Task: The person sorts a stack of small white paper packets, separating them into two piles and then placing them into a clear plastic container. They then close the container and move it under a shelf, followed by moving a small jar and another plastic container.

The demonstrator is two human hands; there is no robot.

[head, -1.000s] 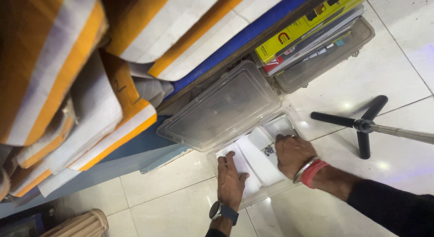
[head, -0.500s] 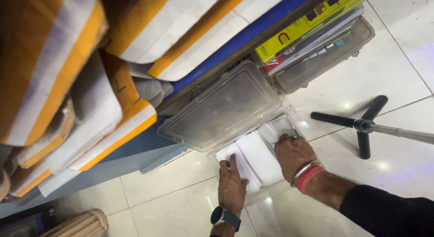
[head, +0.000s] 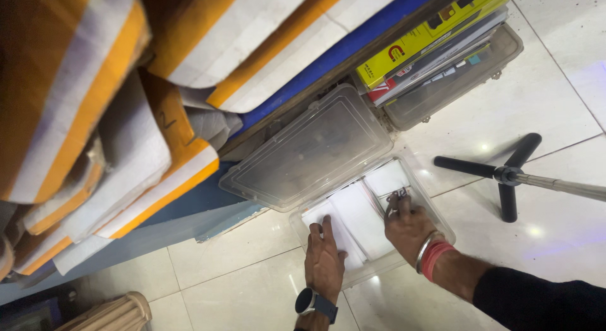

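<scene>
**Hands in the open box**

Right fingers (head: 396, 203) pinch a small metal clip (head: 400, 193); left fingers (head: 326, 228) lie flat, together, on white papers (head: 360, 214). The sheets look light and floppy, best lifted by an edge. Clear box (head: 435, 208), lower centre, on floor.

Two hands low in the frame, left hand (head: 324, 263) and right hand (head: 409, 227), one open clear plastic box (head: 435, 208) with one raised lid (head: 309, 151), one black tripod base (head: 505, 173) at right, one yellow box (head: 429, 34) upper right, one wristwatch (head: 314, 303), two wrist bands (head: 432, 254).
</scene>
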